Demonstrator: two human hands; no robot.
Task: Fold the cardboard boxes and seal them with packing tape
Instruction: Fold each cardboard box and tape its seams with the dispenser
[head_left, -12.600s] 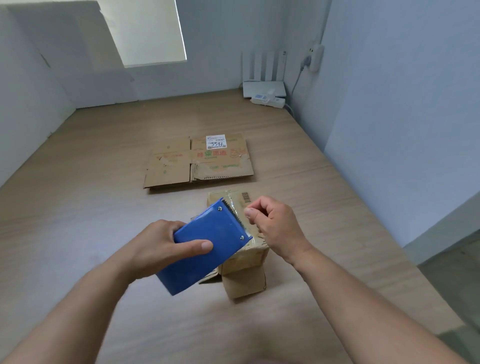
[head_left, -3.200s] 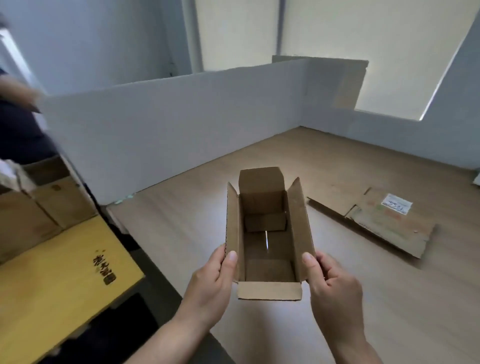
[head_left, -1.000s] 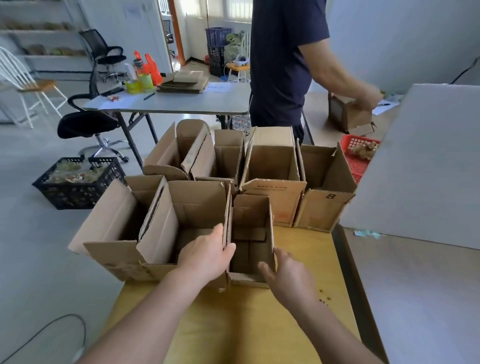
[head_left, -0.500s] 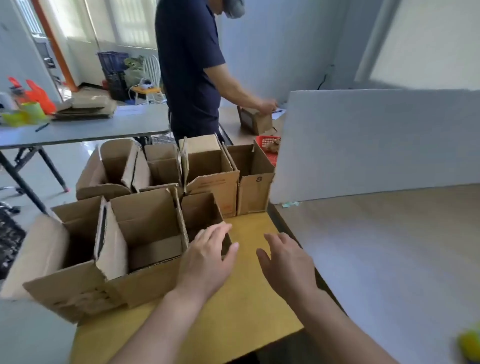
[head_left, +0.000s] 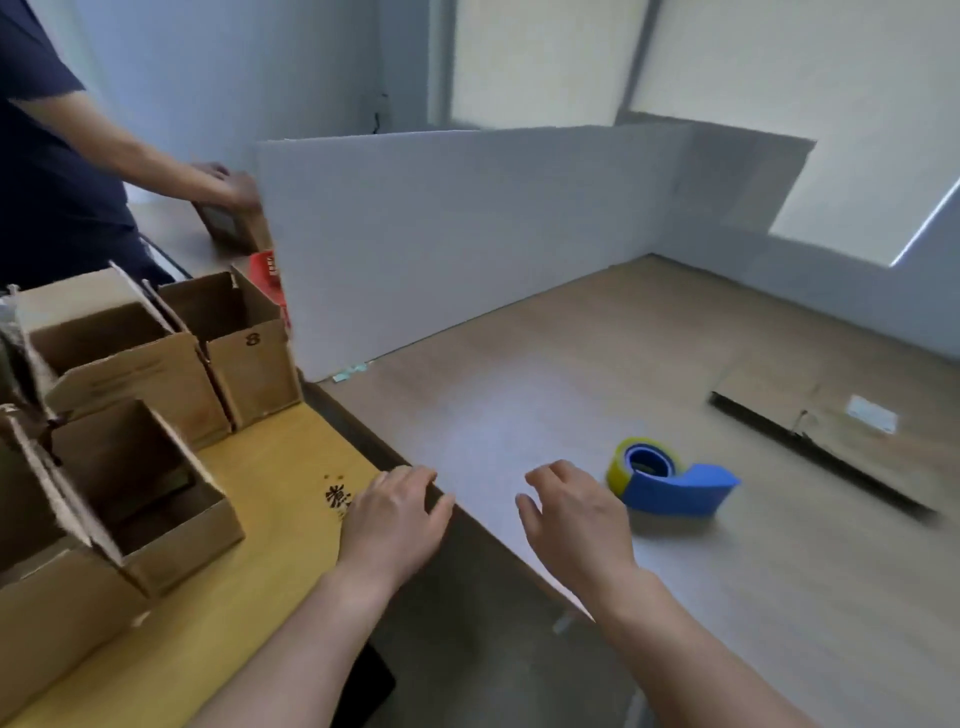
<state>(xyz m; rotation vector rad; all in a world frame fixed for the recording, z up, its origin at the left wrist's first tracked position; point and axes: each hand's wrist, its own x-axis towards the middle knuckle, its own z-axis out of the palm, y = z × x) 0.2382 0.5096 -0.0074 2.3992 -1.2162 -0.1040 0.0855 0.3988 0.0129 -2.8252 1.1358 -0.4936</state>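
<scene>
Two hands, fingers loosely spread, holding nothing | tape dispenser (head_left: 670, 483) just right of right hand (head_left: 576, 525), apart | left hand (head_left: 389, 519) farther

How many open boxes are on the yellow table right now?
4 in view: the box marked 8 at the back, the wider box left of it, the small box in front of them, and the large box cut by the frame's left edge. More may be hidden there.
</scene>
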